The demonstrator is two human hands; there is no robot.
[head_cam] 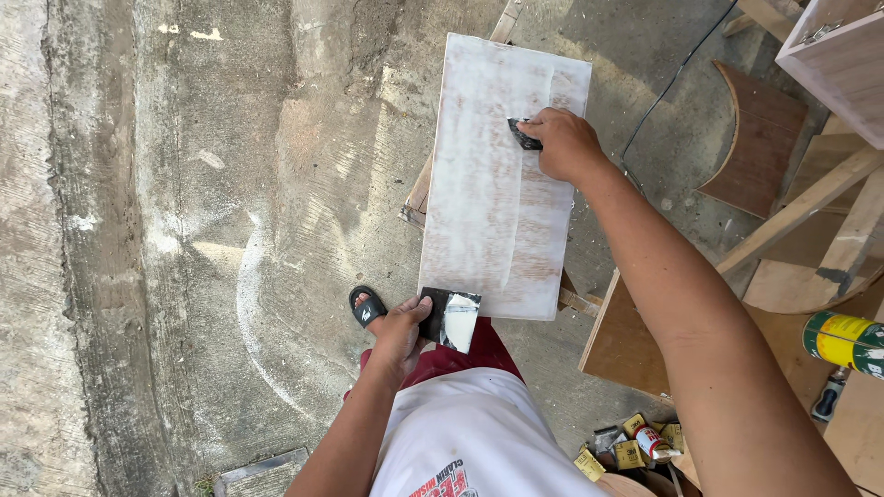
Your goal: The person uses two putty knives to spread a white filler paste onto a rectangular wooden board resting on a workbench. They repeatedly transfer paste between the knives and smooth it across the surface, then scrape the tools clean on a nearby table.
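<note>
Head view, scraper (525, 135) half hidden under right hand (565, 144)

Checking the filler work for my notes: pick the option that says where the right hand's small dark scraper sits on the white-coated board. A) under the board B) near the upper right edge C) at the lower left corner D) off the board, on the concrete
B: the right hand presses the dark scraper onto the white-coated board near its upper right edge.
</note>
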